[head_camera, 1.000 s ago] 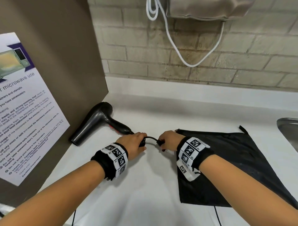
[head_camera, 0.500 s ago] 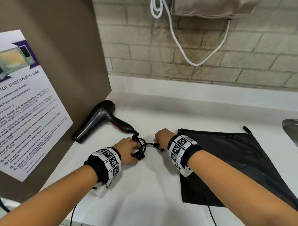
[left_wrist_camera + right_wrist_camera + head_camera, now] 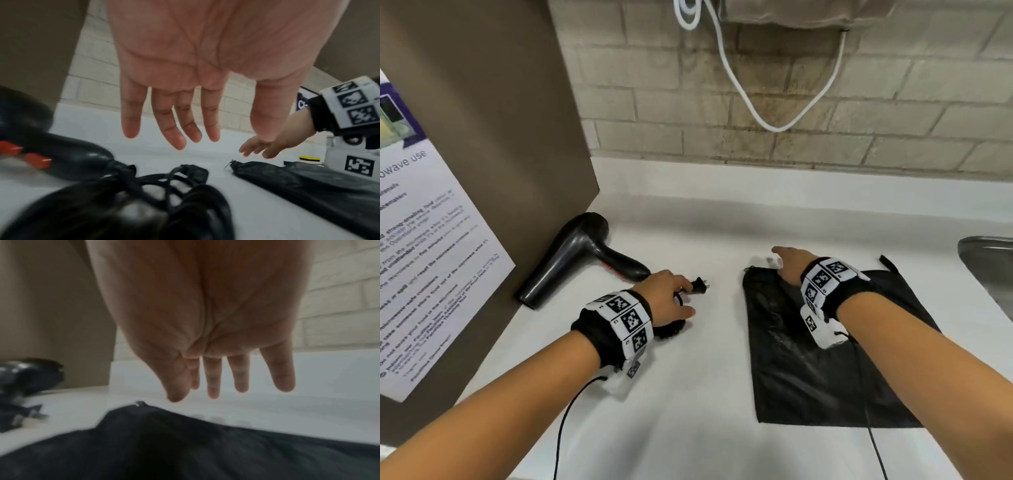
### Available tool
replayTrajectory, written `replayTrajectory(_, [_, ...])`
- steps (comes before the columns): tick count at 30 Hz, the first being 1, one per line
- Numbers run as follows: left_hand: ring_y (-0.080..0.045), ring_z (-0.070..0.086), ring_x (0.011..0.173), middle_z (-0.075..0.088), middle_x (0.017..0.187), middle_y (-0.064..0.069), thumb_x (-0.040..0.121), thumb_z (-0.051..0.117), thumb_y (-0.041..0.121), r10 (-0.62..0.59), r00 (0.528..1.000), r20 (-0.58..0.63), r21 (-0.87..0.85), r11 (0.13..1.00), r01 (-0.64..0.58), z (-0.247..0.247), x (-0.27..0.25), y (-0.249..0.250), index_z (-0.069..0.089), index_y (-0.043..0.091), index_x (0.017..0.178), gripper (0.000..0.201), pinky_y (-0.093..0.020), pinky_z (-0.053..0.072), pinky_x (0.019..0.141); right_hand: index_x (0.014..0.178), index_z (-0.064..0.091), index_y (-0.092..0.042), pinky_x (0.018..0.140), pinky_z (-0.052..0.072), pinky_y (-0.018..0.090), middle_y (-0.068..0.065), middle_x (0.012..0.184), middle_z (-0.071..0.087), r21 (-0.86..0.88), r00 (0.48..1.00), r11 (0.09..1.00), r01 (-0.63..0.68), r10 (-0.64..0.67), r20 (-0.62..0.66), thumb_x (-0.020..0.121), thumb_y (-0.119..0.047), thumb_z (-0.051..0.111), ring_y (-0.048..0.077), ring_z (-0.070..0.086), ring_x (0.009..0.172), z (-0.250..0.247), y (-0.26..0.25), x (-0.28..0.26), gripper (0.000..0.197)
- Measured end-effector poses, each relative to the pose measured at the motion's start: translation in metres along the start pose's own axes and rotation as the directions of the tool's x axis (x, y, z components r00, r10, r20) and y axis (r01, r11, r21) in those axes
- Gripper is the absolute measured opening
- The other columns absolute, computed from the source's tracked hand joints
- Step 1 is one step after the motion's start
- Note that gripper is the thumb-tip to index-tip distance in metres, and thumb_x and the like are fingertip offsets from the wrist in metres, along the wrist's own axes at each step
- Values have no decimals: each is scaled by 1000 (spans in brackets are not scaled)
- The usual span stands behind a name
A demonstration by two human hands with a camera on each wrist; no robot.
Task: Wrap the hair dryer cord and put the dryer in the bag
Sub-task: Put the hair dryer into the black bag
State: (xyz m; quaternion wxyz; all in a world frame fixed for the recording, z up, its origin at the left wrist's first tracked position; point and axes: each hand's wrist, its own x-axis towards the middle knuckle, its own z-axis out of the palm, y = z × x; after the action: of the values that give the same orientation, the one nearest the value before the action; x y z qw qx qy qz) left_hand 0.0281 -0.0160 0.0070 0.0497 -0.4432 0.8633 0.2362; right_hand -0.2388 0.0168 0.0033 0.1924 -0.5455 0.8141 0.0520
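Far left: a printed notice [image 3: 431, 246] about microwave use is fixed to a brown panel [image 3: 493, 113] that stands on the white counter [image 3: 688, 411].

Hair dryer [image 3: 571, 253], black, lies on its side on the counter against the foot of the panel, barrel toward the panel, handle pointing right. Red switches [image 3: 24, 154] show on the handle in the left wrist view.

Cord [image 3: 156, 183] lies bundled in loops at the handle's end, on the counter. Plug [image 3: 698, 285] sticks out just right of the bundle, prongs pointing right.

Left hand [image 3: 666, 298] hovers above the bundle, palm down, fingers straight and spread, gripping nothing. Whether a fingertip grazes the cord is unclear from the head view; the wrist view suggests a gap.

Bag [image 3: 815, 356], black, lies flat on the counter, right of the cord and apart from it.

Right hand [image 3: 789, 265] is over the bag's far left corner, fingers extended and loose, holding nothing.

Far right: edge of a metal sink [image 3: 989, 267]. Above, a white cable [image 3: 743, 96] hangs in a loop on the brick wall.
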Motion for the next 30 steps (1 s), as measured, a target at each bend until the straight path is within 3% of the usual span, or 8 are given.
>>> replayTrajectory(5, [-22,50,114,48,126,-7,85,62,37,98,995,15,-46,994,-97,8,30,52,52,22,127,46,-26,37,94,123,53,-12,100,41,33,10,129,54,-111,997,994,-10,18,71,87,-14,56,27,50,120,7,21,-5,36])
replayTrajectory(9, [-24,49,118,47,129,-9,86,62,27,140,990,12,-92,986,-138,18,53,82,52,20,128,43,-23,36,93,110,61,-10,92,43,30,11,122,58,-125,995,992,23,-10,96,84,-9,59,28,54,113,13,25,-10,26])
replayTrajectory(14, [-23,39,130,38,142,-6,82,65,19,253,967,-10,-30,967,-253,27,64,104,43,22,136,58,-28,33,106,104,58,-16,96,40,39,9,115,58,17,996,998,67,-65,-65,88,-16,54,28,52,109,12,25,-21,16])
replayTrajectory(16, [-24,41,129,41,142,-6,81,67,20,266,963,-29,-10,964,-267,27,66,109,40,22,138,63,-29,34,106,99,56,-18,93,38,38,8,109,60,46,985,992,121,-114,-129,88,-17,53,29,53,106,10,25,-27,12])
replayTrajectory(20, [-28,56,112,60,123,-11,80,67,18,233,969,-82,-11,972,-235,21,67,114,48,16,131,54,-29,45,92,93,52,-23,85,42,36,9,97,61,116,950,970,216,-181,-254,87,-21,53,32,55,96,1,22,-40,6])
replayTrajectory(24, [-31,59,97,64,105,-15,84,60,13,250,950,-188,-48,964,-263,12,65,111,61,12,111,28,-31,48,83,103,52,-18,93,34,37,6,100,64,65,908,966,250,-211,-362,87,-27,55,28,55,98,-10,24,-56,19])
replayTrajectory(27, [-29,55,83,59,92,-11,83,53,3,228,909,-349,-131,949,-288,1,61,106,63,11,104,24,-28,45,76,101,57,-17,93,32,37,6,104,64,40,930,983,181,-158,-331,83,-35,62,27,55,101,-15,39,-65,27])
replayTrajectory(30, [-26,50,79,49,86,-5,80,46,-4,231,879,-418,-125,944,-307,-12,57,97,63,13,99,31,-33,45,76,108,60,-18,96,32,37,6,110,62,35,966,998,60,-49,-255,85,-30,61,29,52,107,-13,57,-74,25])
